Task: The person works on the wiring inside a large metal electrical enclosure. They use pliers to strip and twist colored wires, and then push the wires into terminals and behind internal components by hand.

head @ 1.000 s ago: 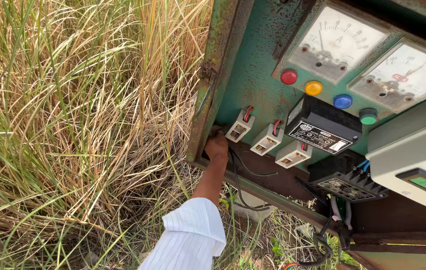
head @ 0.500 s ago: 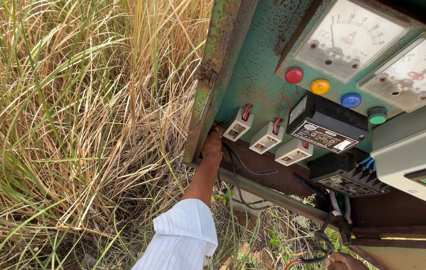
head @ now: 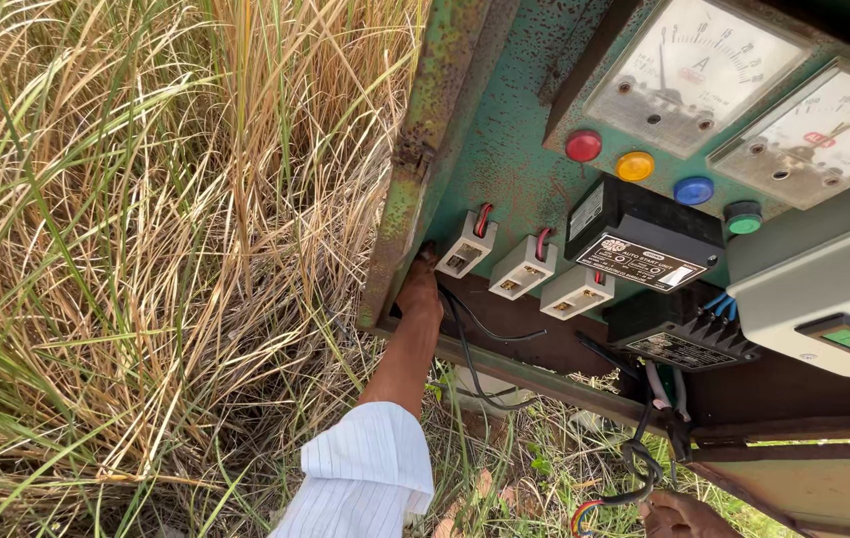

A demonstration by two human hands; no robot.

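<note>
Left hand [head: 419,289] touches cabinet [head: 505,149] edge beside fuse holder [head: 467,245].

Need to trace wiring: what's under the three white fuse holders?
Under the white fuse holders, black wires cross a dark panel; the left hand reaches behind the rusty frame, fingertips hidden.

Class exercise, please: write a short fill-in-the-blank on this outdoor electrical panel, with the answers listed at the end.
1. The left hand reaches inside the ____ metal cabinet.
2. The leftmost indicator lamp is ____.
3. ____ white fuse holders sit in a row.
4. The left sleeve is white with fine ____.

Answers: green; red; three; stripes
</note>
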